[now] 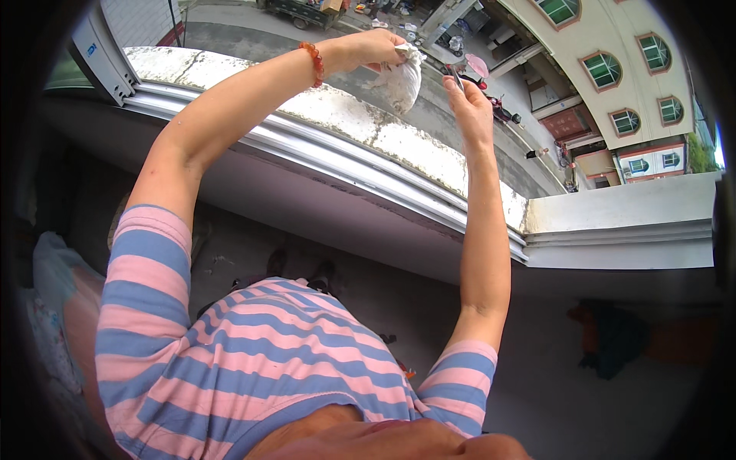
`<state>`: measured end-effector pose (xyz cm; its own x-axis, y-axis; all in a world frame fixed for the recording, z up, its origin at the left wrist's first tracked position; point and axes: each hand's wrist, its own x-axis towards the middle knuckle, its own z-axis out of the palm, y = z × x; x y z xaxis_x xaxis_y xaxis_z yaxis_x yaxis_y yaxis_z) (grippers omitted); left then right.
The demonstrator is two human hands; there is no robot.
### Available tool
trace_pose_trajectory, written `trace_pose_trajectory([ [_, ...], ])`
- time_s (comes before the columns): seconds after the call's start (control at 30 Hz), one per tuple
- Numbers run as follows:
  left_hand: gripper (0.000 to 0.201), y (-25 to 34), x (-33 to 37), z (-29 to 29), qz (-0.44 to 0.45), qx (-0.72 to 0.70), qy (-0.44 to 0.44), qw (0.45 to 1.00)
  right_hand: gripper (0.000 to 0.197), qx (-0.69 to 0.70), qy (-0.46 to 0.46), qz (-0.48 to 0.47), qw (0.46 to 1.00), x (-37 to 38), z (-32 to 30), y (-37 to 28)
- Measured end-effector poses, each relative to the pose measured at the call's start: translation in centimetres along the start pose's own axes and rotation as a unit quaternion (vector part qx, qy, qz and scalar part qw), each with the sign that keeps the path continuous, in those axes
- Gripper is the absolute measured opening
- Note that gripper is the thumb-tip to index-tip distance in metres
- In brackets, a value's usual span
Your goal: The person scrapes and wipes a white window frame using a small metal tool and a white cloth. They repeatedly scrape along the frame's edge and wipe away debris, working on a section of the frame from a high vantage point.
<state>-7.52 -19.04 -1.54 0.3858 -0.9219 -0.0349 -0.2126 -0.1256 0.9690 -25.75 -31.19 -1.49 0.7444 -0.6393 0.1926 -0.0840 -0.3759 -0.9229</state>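
Both my arms reach out over a worn white window ledge [349, 107]. My left hand [376, 50], a red bead bracelet [317, 64] on its wrist, is closed on the gathered top of a small whitish plastic bag [402, 86]. The bag hangs down past the outer side of the ledge and looks dirty or filled; its contents cannot be made out. To the right of the bag and apart from it, my right hand [471, 111] is raised and closed. Between its thumb and fingers is a thin, dark, metallic-looking object [458, 80], too small to name.
A sliding window track [330, 149] runs along the sill, with a window frame [100, 57] at left. Outside and below lie a street [261, 42], a parked truck [303, 11] and a building [613, 84]. Bags [65, 284] stand indoors at left; dark cloth [613, 337] lies at right.
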Motion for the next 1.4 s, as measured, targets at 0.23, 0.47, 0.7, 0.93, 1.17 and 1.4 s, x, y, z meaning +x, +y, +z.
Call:
trace_pose_trajectory([
  [0.23,0.028,-1.4,-0.1,-0.5,0.026,-0.033,-0.026,0.999,0.023,-0.031,-0.108,0.06,0.992,-0.6,0.8,-0.1],
  [0.47,0.041,0.1,-1.2,-0.4,0.122,0.138,-0.124,0.975,0.027,-0.068,-0.168,0.003,0.983,-0.2,0.6,-1.6],
  [0.7,0.026,2.0,-3.4,-0.1,0.118,-0.028,-0.108,0.987,0.03,-0.071,-0.13,0.018,0.989,-2.6,-1.7,-4.2],
  [0.93,0.02,2.6,-11.5,2.6,0.164,0.047,-0.065,0.983,0.028,-0.052,-0.245,0.106,0.962,-8.7,-1.3,-8.0],
  [1.17,0.006,-1.5,-16.8,4.3,0.286,0.279,0.039,0.916,0.018,-0.2,-0.162,-0.014,0.966,-14.4,1.3,-5.3],
  [1.4,0.018,-2.2,-19.4,3.7,0.327,0.349,0.097,0.873,0.013,-0.403,-0.143,-0.22,0.877,-15.4,4.5,-6.0],
])
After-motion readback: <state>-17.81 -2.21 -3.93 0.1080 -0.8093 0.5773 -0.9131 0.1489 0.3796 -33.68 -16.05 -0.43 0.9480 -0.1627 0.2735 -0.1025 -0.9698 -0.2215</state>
